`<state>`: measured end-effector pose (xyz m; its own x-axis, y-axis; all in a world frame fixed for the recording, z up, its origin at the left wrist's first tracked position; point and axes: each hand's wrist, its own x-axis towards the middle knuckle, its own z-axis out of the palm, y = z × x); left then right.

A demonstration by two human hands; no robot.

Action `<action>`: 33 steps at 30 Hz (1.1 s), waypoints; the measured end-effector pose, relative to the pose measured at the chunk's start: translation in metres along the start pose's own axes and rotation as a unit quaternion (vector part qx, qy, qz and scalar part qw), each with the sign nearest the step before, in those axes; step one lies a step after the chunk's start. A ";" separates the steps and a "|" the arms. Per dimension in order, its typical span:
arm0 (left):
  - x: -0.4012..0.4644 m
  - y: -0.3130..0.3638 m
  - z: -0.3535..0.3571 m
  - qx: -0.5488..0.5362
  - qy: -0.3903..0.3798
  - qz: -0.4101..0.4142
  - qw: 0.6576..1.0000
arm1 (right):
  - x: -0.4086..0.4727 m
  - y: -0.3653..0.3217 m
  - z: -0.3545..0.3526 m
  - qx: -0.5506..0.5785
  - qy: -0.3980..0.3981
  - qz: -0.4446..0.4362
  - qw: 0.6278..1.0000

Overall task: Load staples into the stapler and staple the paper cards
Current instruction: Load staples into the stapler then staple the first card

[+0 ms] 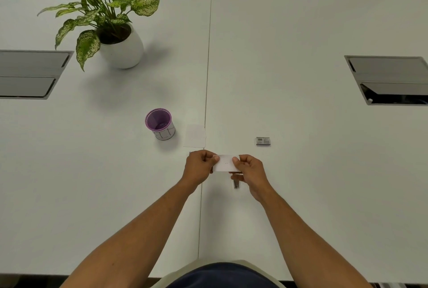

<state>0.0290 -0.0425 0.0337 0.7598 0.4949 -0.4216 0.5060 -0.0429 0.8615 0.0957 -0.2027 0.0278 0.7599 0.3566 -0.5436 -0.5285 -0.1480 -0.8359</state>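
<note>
A small white paper card (225, 163) is held above the table between both hands. My left hand (199, 167) pinches its left end and my right hand (251, 171) pinches its right end. Under my right hand a dark metal stapler (236, 183) pokes out; whether the hand holds it or it lies on the table I cannot tell. More white cards (195, 136) lie flat just beyond my left hand. A small grey staple box (263, 141) rests to the right, apart from everything.
A purple mesh cup (159, 124) stands left of the cards. A potted plant (120, 49) in a white pot is at the far left. Two recessed cable hatches (30, 74) (391, 80) sit at the table's sides. A seam (206, 93) splits the white table.
</note>
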 end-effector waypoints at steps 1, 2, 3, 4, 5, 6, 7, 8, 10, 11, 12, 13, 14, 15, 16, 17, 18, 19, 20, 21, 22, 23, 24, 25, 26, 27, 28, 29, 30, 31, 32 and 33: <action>0.000 0.001 0.000 0.001 -0.001 0.000 1.000 | 0.001 0.000 0.000 -0.004 0.003 -0.001 1.000; 0.000 0.001 0.000 0.002 -0.003 0.001 1.000 | 0.001 -0.001 0.000 -0.009 0.005 -0.001 1.000; -0.001 0.002 0.000 0.004 -0.004 0.003 1.000 | 0.002 -0.001 0.000 -0.015 0.007 -0.001 1.000; -0.001 0.002 0.000 0.007 -0.006 0.006 1.000 | 0.002 -0.001 0.000 -0.024 0.010 -0.001 1.000; -0.001 0.003 0.001 0.011 -0.007 0.010 1.000 | 0.003 -0.001 0.001 -0.035 0.014 -0.002 0.999; -0.002 0.003 0.002 0.019 -0.007 0.014 1.000 | 0.003 -0.001 0.001 -0.047 0.017 -0.002 0.999; -0.002 0.003 0.002 0.030 -0.004 0.019 0.999 | 0.004 -0.001 0.002 -0.056 0.020 -0.002 0.998; -0.002 0.004 0.002 0.043 -0.001 0.024 0.999 | 0.004 -0.001 0.003 -0.063 0.022 -0.002 0.998; -0.001 0.003 0.002 0.057 0.003 0.030 0.998 | 0.004 -0.001 0.004 -0.073 0.025 -0.001 0.997; -0.001 0.003 0.002 0.063 0.005 0.031 0.998 | 0.004 0.000 0.005 -0.075 0.026 0.000 0.997; -0.001 0.002 0.003 0.070 0.008 0.032 0.997 | 0.003 0.001 0.005 -0.077 0.028 0.001 0.997; -0.001 0.001 0.003 0.076 0.012 0.033 0.996 | 0.003 0.002 0.006 -0.077 0.031 0.002 0.997; -0.001 0.001 0.004 0.082 0.015 0.035 0.996 | 0.003 0.003 0.007 -0.078 0.035 0.003 0.996; 0.000 0.000 0.004 0.087 0.018 0.038 0.995 | 0.003 0.004 0.008 -0.080 0.037 0.004 0.996; 0.000 0.000 0.004 0.093 0.019 0.041 0.995 | 0.003 0.004 0.009 -0.085 0.039 0.004 0.996; 0.000 0.000 0.005 0.100 0.020 0.043 0.994 | 0.004 0.004 0.010 -0.090 0.041 0.003 0.995; 0.000 0.001 0.005 0.106 0.020 0.042 0.993 | 0.004 0.004 0.010 -0.094 0.041 -0.001 0.995; 0.000 0.001 0.005 0.113 0.021 0.041 0.993 | 0.004 0.004 0.011 -0.095 0.041 -0.007 0.995; 0.000 0.001 0.005 0.117 0.024 0.042 0.992 | 0.005 0.004 0.011 -0.093 0.039 -0.017 0.995; 0.000 0.001 0.004 0.118 0.030 0.044 0.992 | 0.005 0.004 0.012 -0.089 0.038 -0.029 0.995; -0.001 0.001 0.003 0.114 0.037 0.047 0.992 | 0.005 0.004 0.013 -0.082 0.037 -0.039 0.995; -0.001 0.002 0.001 0.107 0.042 0.051 0.992 | 0.005 0.005 0.014 -0.073 0.037 -0.047 0.996; -0.001 0.003 -0.001 0.103 0.045 0.055 0.992 | 0.006 0.006 0.015 -0.061 0.036 -0.051 0.996; -0.001 0.003 -0.002 0.100 0.044 0.058 0.992 | 0.007 0.006 0.016 -0.048 0.034 -0.052 0.997; -0.001 0.003 -0.004 0.095 0.042 0.060 0.993 | 0.007 0.006 0.017 -0.034 0.034 -0.053 0.997; -0.001 0.003 -0.005 0.088 0.039 0.061 0.993 | 0.008 0.005 0.018 -0.023 0.034 -0.054 0.998; -0.001 0.003 -0.007 0.081 0.038 0.061 0.994 | 0.009 0.005 0.019 -0.012 0.032 -0.055 0.998; -0.001 0.002 -0.009 0.075 0.038 0.062 0.995 | 0.009 0.005 0.021 -0.003 0.029 -0.054 0.998; -0.001 0.001 -0.011 0.071 0.037 0.062 0.995 | 0.009 0.006 0.023 0.004 0.027 -0.054 0.998; -0.001 0.000 -0.014 0.068 0.036 0.061 0.995 | 0.009 0.006 0.025 0.006 0.026 -0.055 0.998; -0.001 -0.001 -0.016 0.067 0.035 0.061 0.995 | 0.009 0.007 0.027 0.004 0.027 -0.058 0.998; 0.000 -0.002 -0.018 0.066 0.037 0.063 0.995 | 0.010 0.006 0.029 0.001 0.027 -0.062 0.998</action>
<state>0.0206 -0.0265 0.0375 0.7908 0.5405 -0.2873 0.4623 -0.2198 0.8590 0.0890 -0.1731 0.0199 0.8386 0.3211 -0.4401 -0.4308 -0.1035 -0.8965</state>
